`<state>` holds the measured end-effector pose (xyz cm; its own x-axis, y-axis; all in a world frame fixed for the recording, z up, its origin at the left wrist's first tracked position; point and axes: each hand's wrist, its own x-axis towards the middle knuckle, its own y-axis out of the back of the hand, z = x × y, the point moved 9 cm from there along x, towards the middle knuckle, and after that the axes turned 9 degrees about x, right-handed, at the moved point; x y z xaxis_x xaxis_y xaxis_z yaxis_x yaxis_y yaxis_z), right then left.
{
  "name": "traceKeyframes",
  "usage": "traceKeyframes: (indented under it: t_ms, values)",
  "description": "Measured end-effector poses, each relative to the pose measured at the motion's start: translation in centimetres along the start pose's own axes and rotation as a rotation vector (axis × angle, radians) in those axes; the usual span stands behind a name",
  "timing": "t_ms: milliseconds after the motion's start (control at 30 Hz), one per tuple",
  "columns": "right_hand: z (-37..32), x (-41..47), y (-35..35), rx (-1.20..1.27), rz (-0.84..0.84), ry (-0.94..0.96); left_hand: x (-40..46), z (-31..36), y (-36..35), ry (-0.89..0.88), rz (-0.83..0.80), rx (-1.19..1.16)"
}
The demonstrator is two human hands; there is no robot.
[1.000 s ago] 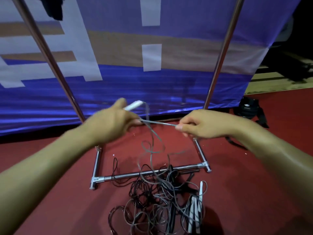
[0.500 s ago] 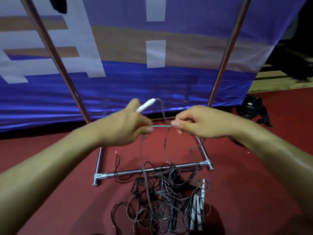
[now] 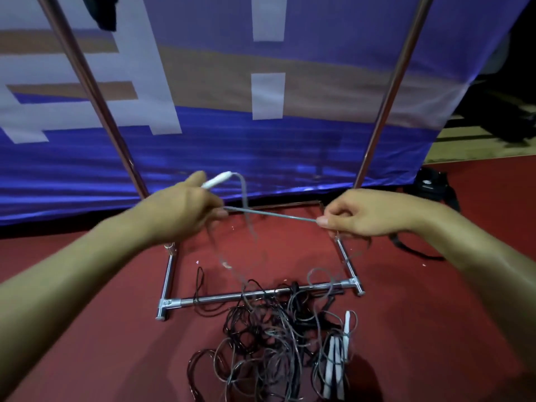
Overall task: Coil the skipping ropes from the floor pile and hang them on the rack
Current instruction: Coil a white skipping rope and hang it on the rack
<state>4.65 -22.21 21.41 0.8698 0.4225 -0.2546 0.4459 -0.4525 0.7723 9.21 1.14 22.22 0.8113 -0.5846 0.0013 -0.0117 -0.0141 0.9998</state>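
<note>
My left hand [image 3: 185,208] grips the white handle [image 3: 217,180] of a grey skipping rope [image 3: 272,213] and pinches a turn of its cord. My right hand [image 3: 365,213] pinches the same cord farther along, so a taut stretch runs between the two hands. Blurred loops of the cord hang below my left hand toward the floor. A tangled pile of black and grey ropes [image 3: 272,340] lies on the red floor, with white handles [image 3: 336,361] at its right side. The metal rack [image 3: 249,297] stands behind the pile, its two uprights rising out of view.
A blue and tan banner [image 3: 261,140] hangs right behind the rack. A black bag [image 3: 432,187] with a strap lies on the floor at the right. Something dark [image 3: 101,10] hangs at the top left near the left upright [image 3: 87,74]. Red floor spreads to both sides.
My right hand has moved away to the right along the cord, so the taut stretch between the hands is much longer than half a second ago. My left hand keeps the handle.
</note>
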Motion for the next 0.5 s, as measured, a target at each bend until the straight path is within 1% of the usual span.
traceKeyframes:
  t_ms: [33,67,100,167,233,267,300,367,433,500]
  values:
    - [0.7,-0.1,-0.1,0.026,-0.013,-0.018,-0.3,-1.4,-0.4,0.042,-0.039,-0.001]
    - [0.5,-0.1,-0.2,0.061,-0.01,0.01,-0.5,-1.6,-0.6,0.046,-0.085,-0.036]
    - [-0.6,0.1,-0.5,0.086,0.005,0.066,-0.7,-0.8,-0.6,0.015,-0.113,-0.106]
    - [-3.4,0.6,-1.3,0.095,0.031,0.172,-0.8,3.3,-0.5,-0.079,-0.17,-0.206]
    - [-5.7,1.2,-1.8,0.036,0.082,0.251,-0.6,7.9,-0.2,-0.209,-0.147,-0.265]
    - [-6.1,1.3,-1.8,0.016,0.102,0.255,-0.3,9.1,0.1,-0.253,-0.107,-0.283]
    - [-5.7,1.4,-1.5,0.016,0.104,0.224,0.0,8.9,0.2,-0.265,-0.063,-0.265]
    - [-3.1,1.1,-0.7,0.059,0.056,0.089,0.3,5.6,0.1,-0.186,-0.007,-0.151]
    - [-0.1,0.6,-0.2,0.076,-0.012,-0.03,0.1,0.5,-0.2,-0.035,-0.012,-0.064]
    - [0.6,0.3,-0.1,0.125,-0.015,-0.031,-0.6,-1.8,-0.3,0.047,-0.045,-0.108]
